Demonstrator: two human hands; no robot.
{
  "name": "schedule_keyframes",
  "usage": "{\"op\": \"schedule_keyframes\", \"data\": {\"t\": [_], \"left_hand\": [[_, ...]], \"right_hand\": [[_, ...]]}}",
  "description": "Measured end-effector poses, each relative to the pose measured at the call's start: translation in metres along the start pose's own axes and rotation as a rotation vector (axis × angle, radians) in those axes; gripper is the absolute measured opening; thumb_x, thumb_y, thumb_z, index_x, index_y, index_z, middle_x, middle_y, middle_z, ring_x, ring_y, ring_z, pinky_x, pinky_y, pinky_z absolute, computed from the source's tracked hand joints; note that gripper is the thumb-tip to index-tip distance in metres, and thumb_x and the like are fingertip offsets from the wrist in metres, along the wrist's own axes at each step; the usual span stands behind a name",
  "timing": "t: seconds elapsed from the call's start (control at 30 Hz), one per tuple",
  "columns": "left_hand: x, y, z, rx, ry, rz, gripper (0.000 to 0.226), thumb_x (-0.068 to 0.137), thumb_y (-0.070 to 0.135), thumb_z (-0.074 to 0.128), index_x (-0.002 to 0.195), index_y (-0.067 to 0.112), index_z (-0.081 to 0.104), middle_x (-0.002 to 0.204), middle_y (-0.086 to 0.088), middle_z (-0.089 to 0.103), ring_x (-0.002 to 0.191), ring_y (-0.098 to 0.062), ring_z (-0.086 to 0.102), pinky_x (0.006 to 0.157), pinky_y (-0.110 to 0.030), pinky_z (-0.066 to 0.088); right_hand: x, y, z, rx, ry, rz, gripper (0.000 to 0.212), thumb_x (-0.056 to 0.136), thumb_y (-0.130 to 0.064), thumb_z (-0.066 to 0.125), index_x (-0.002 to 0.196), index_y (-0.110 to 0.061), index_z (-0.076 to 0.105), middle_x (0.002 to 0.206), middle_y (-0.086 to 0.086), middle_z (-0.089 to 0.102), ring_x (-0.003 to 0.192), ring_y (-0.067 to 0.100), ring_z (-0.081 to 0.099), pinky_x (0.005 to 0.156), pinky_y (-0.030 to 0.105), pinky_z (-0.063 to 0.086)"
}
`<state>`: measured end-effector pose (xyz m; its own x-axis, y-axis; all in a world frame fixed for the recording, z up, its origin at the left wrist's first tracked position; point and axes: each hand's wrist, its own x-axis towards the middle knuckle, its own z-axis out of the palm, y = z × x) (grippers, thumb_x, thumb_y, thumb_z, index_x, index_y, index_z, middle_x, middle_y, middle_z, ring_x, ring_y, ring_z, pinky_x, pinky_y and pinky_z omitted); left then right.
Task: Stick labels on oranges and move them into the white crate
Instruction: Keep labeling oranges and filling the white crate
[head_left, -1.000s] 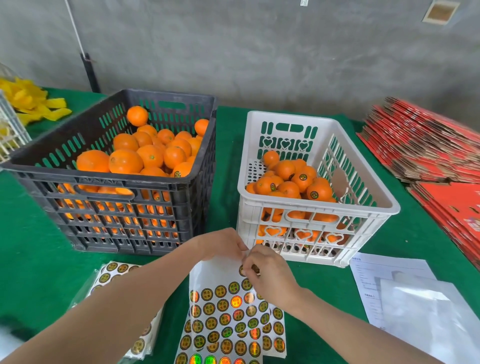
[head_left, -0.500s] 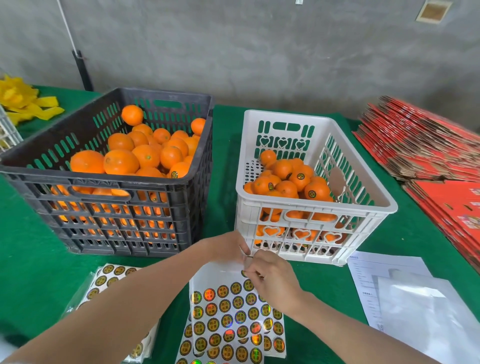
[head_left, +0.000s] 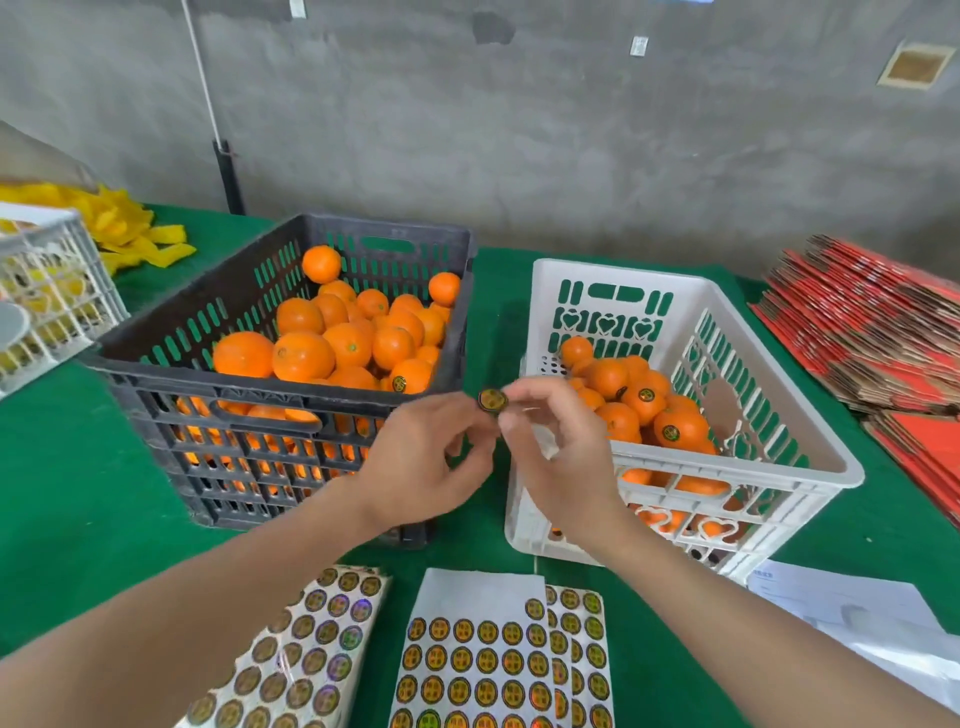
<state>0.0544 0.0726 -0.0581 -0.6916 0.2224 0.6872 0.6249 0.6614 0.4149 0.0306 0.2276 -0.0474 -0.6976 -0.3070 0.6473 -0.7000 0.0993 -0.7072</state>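
Left hand (head_left: 421, 462) and right hand (head_left: 561, 467), forearms apparently bare.

The black slotted plastic crate (head_left: 311, 396) stands centre-left, the white slotted plastic crate (head_left: 727, 464) to its right, round oranges (head_left: 304, 356) in both. Sheets of round labels (head_left: 478, 660) lie at bottom centre; stacked flat red cartons (head_left: 872, 332) at the right edge.

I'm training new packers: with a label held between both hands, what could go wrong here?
The label sits between the fingertips of the left hand and right hand; it might fold or cling to skin. One labelled orange sits in the black crate and might get labelled twice.
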Motion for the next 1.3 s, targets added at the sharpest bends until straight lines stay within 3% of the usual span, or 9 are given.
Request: {"op": "schedule_keyframes", "data": {"t": [0.1, 0.17, 0.27, 0.37, 0.7, 0.8, 1.0, 1.13, 1.3], "left_hand": [[0.017, -0.018, -0.039, 0.076, 0.101, -0.117, 0.019, 0.082, 0.012, 0.052, 0.084, 0.001, 0.067, 0.073, -0.003, 0.062, 0.064, 0.0, 0.053, 0.059, -0.009, 0.036], [0.033, -0.044, -0.061, 0.286, 0.06, -0.296, 0.017, 0.082, 0.004, 0.057, 0.094, 0.003, 0.069, 0.092, -0.01, 0.066, 0.087, -0.022, 0.062, 0.07, -0.027, 0.046], [0.056, -0.09, -0.09, 0.678, -0.244, -0.704, 0.034, 0.082, 0.017, 0.062, 0.116, 0.011, 0.06, 0.118, -0.015, 0.057, 0.112, -0.036, 0.051, 0.089, -0.043, 0.043], [0.059, -0.12, -0.102, 0.79, -0.564, -0.91, 0.042, 0.081, 0.04, 0.069, 0.107, 0.012, 0.051, 0.117, -0.013, 0.055, 0.114, -0.039, 0.05, 0.096, -0.052, 0.039], [0.041, -0.153, -0.098, 0.777, -0.52, -0.872, 0.077, 0.076, 0.045, 0.074, 0.127, 0.007, 0.032, 0.086, -0.007, 0.052, 0.09, -0.033, 0.06, 0.063, -0.038, 0.044], [0.045, -0.151, -0.099, 0.495, -0.271, -0.981, 0.074, 0.075, 0.042, 0.072, 0.128, 0.006, 0.035, 0.088, -0.005, 0.053, 0.084, -0.029, 0.059, 0.064, -0.036, 0.047], [0.056, -0.104, -0.092, -0.946, 0.123, -1.106, 0.064, 0.08, 0.011, 0.066, 0.138, 0.011, 0.04, 0.127, -0.016, 0.053, 0.107, -0.031, 0.06, 0.07, -0.04, 0.06], [0.055, -0.06, -0.07, -1.321, 0.012, -1.028, 0.068, 0.072, 0.006, 0.057, 0.138, 0.008, 0.04, 0.134, -0.019, 0.053, 0.119, -0.038, 0.055, 0.091, -0.053, 0.05], [0.056, -0.019, -0.039, -1.46, -0.174, -0.928, 0.053, 0.072, 0.004, 0.055, 0.124, 0.006, 0.054, 0.125, -0.015, 0.063, 0.108, -0.031, 0.064, 0.091, -0.048, 0.053]], "right_hand": [[0.027, -0.008, 0.022, 0.113, -0.04, 0.041, 0.024, 0.089, 0.002, 0.052, 0.098, -0.02, 0.055, 0.095, -0.005, 0.062, 0.092, 0.005, 0.06, 0.08, 0.018, 0.049], [0.041, -0.008, 0.034, 0.135, -0.131, 0.102, 0.021, 0.089, 0.003, 0.05, 0.104, -0.011, 0.054, 0.1, 0.004, 0.064, 0.097, 0.01, 0.061, 0.085, 0.021, 0.05], [0.056, -0.006, 0.049, 0.125, -0.259, 0.205, 0.025, 0.09, 0.003, 0.049, 0.104, -0.018, 0.05, 0.106, 0.006, 0.064, 0.1, 0.009, 0.06, 0.086, 0.016, 0.048], [0.061, 0.001, 0.058, 0.074, -0.292, 0.271, 0.03, 0.091, 0.002, 0.048, 0.101, -0.026, 0.046, 0.108, 0.005, 0.062, 0.103, 0.012, 0.059, 0.089, 0.022, 0.049], [0.063, 0.009, 0.048, 0.254, -0.173, 0.512, 0.026, 0.091, 0.008, 0.045, 0.103, -0.015, 0.049, 0.103, 0.012, 0.062, 0.096, 0.024, 0.064, 0.082, 0.027, 0.055], [0.063, 0.007, 0.047, 0.243, -0.172, 0.523, 0.018, 0.092, 0.005, 0.048, 0.104, -0.008, 0.051, 0.103, 0.015, 0.062, 0.097, 0.025, 0.064, 0.084, 0.029, 0.055], [0.065, 0.0, 0.038, 0.246, -0.149, 0.517, 0.004, 0.093, -0.008, 0.055, 0.094, -0.011, 0.055, 0.089, 0.006, 0.061, 0.097, 0.024, 0.064, 0.079, 0.03, 0.057], [0.064, -0.01, 0.019, 0.194, -0.147, 0.399, 0.01, 0.091, -0.012, 0.058, 0.083, -0.019, 0.059, 0.093, -0.004, 0.064, 0.095, 0.017, 0.062, 0.085, 0.033, 0.054], [0.056, -0.016, -0.014, -0.001, -0.193, 0.263, 0.018, 0.089, -0.009, 0.06, 0.077, -0.022, 0.057, 0.106, -0.002, 0.061, 0.101, 0.006, 0.056, 0.087, 0.015, 0.042]]}}
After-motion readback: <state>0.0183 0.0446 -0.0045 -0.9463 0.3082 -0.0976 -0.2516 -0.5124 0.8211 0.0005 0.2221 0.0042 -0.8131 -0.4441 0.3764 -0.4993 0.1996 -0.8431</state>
